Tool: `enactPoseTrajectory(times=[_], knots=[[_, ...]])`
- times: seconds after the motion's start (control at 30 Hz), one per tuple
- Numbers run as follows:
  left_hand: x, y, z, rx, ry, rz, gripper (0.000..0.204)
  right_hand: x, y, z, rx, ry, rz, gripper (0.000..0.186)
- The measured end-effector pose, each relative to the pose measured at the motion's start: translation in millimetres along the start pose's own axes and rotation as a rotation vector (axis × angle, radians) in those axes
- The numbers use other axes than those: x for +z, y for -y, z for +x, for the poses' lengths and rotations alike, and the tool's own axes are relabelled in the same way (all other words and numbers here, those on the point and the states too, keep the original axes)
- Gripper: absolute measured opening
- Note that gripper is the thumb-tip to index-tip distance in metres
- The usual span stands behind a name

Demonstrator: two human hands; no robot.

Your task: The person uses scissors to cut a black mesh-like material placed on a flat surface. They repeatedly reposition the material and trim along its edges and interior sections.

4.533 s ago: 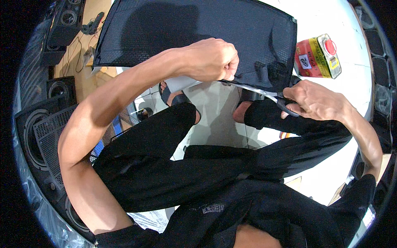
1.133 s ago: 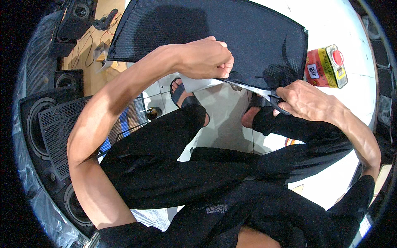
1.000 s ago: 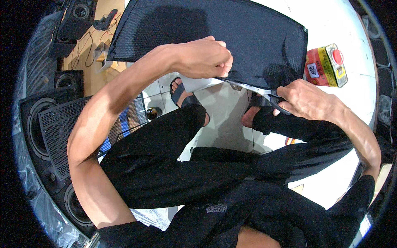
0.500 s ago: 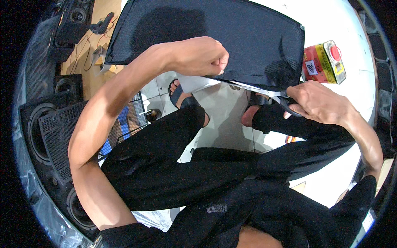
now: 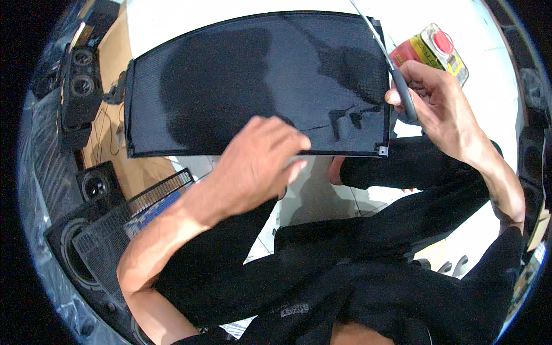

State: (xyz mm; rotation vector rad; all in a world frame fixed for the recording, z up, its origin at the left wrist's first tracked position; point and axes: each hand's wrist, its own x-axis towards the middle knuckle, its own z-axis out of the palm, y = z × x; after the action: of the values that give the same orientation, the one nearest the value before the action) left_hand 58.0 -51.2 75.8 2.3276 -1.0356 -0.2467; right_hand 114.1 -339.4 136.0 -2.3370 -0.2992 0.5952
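Note:
A black speaker grille panel (image 5: 218, 86), with a mesh or cloth face and a dark rim, lies in front of me. My left hand (image 5: 253, 164) is over its near edge, slightly blurred, thumb and forefinger apart and the other fingers bent. Nothing shows held in it. My right hand (image 5: 440, 109) is closed around the black handle of a pair of scissors (image 5: 406, 100). Their blades point away from me, crossing the panel's right rim and far corner. A small metal corner piece (image 5: 383, 150) shows at the panel's near right corner.
A red and yellow can (image 5: 422, 49) with a red cap stands beyond my right hand. Speaker boxes (image 5: 80, 86) line the left side, with a loose black metal grille (image 5: 106, 241) nearer to me. My black-trousered legs (image 5: 322, 236) are below the panel.
The scissors have swung from lying along the panel's near edge to pointing away. My left hand has come nearer to me. The white strip by the near edge no longer shows.

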Motion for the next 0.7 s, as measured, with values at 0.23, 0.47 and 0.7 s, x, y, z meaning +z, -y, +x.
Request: enactPoseTrajectory(times=[0.23, 0.47, 0.7], knots=[[27, -15, 18, -0.017, 0.096, 0.006, 0.042, -10, -1, 3, -0.037, -0.032, 0.062, 0.026], [36, -24, 38, -0.073, 0.112, -0.113, 0.04, -16, -2, 3, -0.014, -0.011, 0.017, 0.023], [19, -17, 20, -0.104, 0.148, 0.044, 0.041, -20, -2, 1, 0.004, -0.004, 0.078, 0.023]])
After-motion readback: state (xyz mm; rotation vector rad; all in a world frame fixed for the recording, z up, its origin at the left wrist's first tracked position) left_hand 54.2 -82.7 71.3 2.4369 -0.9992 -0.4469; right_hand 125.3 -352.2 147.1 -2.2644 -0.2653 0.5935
